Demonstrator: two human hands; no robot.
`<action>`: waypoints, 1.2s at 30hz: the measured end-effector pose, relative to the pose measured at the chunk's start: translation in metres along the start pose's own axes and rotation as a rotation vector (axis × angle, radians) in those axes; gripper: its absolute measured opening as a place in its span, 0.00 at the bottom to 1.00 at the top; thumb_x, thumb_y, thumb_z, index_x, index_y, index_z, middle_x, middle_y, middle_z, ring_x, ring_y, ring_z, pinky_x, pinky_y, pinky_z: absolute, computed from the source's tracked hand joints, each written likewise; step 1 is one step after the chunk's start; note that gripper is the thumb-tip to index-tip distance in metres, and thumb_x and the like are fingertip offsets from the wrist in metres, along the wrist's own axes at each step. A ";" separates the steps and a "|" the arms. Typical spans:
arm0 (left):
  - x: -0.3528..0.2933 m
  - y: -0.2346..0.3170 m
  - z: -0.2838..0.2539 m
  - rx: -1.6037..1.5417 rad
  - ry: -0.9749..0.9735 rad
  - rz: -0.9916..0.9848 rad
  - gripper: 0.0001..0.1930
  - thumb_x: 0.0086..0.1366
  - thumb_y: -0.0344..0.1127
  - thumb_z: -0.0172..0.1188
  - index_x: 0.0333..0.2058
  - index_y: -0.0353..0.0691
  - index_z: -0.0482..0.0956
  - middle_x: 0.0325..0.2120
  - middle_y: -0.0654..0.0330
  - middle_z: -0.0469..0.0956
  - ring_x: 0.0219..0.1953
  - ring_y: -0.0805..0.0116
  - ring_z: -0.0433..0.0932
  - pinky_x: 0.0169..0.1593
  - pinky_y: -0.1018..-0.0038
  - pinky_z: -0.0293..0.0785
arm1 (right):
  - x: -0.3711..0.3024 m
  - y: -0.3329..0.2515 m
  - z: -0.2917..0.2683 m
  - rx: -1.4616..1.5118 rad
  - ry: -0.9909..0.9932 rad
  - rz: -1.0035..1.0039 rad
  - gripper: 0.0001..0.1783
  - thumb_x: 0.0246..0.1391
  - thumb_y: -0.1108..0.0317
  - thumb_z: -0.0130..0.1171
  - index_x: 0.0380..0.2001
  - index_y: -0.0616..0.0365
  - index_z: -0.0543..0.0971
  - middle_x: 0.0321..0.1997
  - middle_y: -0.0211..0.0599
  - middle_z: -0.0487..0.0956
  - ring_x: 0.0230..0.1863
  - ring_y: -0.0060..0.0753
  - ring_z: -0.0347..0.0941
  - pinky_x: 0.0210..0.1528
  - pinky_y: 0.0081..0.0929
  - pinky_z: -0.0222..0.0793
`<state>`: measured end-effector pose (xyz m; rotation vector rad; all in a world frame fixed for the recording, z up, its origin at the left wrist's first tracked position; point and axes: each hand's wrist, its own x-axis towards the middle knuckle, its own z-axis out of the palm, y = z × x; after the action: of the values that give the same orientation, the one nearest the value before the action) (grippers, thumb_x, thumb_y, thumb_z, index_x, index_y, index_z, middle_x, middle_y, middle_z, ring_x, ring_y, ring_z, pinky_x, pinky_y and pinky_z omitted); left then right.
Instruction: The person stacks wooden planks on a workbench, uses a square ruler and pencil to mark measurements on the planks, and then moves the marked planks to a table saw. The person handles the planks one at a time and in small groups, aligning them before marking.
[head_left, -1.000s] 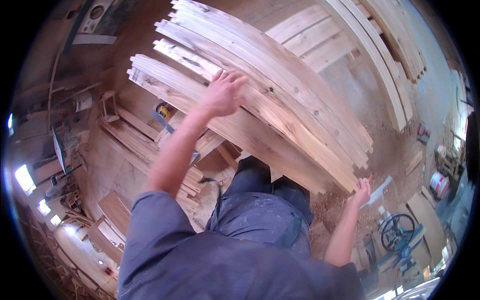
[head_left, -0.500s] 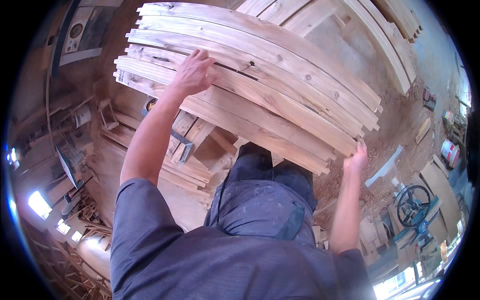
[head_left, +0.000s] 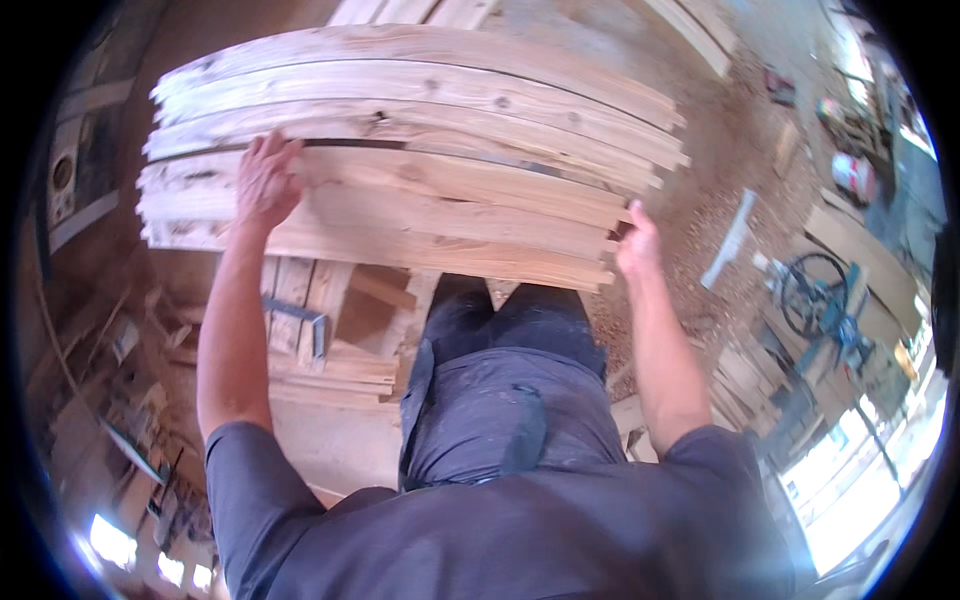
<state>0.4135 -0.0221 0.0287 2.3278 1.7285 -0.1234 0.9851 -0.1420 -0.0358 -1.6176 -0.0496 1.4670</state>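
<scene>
We hold a stack of pale, knotty wooden boards (head_left: 420,170), left hand (head_left: 265,180) flat on top, fingers spread, right hand (head_left: 638,245) gripping its end.

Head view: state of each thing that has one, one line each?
stack of planks: lying flat, layered, ends uneven, held at both ends
left hand: flat on the stack near its left end, fingers spread
right hand: gripping the stack's right end at the lower edge
metal bracket: lying on the lumber below the stack
blue wheeled machine: standing on the sawdust floor, untouched
</scene>
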 end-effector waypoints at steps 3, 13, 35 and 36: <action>0.003 0.006 -0.006 -0.006 -0.042 -0.037 0.23 0.46 0.25 0.54 0.45 0.41 0.78 0.50 0.55 0.71 0.54 0.51 0.68 0.57 0.58 0.65 | 0.000 0.010 0.004 0.030 0.066 -0.035 0.17 0.62 0.55 0.57 0.45 0.57 0.78 0.41 0.38 0.81 0.43 0.37 0.77 0.46 0.38 0.71; -0.072 0.010 0.008 0.053 -0.041 -0.030 0.28 0.47 0.22 0.55 0.51 0.40 0.75 0.49 0.53 0.70 0.56 0.50 0.67 0.57 0.57 0.65 | -0.042 0.046 -0.007 0.217 0.028 -0.090 0.13 0.60 0.62 0.60 0.44 0.56 0.75 0.40 0.36 0.80 0.39 0.34 0.77 0.45 0.35 0.71; -0.391 -0.046 0.061 -0.753 0.132 -0.895 0.29 0.59 0.29 0.59 0.61 0.35 0.68 0.50 0.53 0.77 0.53 0.61 0.75 0.55 0.66 0.72 | -0.066 0.080 0.001 -0.682 0.254 -0.609 0.28 0.43 0.73 0.71 0.49 0.59 0.71 0.45 0.41 0.78 0.43 0.30 0.76 0.45 0.30 0.74; -0.387 -0.050 0.059 -0.553 0.020 -0.992 0.29 0.60 0.33 0.60 0.61 0.37 0.69 0.49 0.53 0.79 0.52 0.61 0.76 0.56 0.67 0.72 | -0.098 0.061 0.033 -0.705 0.312 -0.525 0.29 0.43 0.73 0.71 0.50 0.60 0.72 0.46 0.43 0.77 0.45 0.32 0.77 0.46 0.31 0.75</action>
<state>0.2556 -0.3829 0.0456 0.9704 2.3679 0.1887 0.8988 -0.2145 0.0055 -2.1540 -0.8266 0.8063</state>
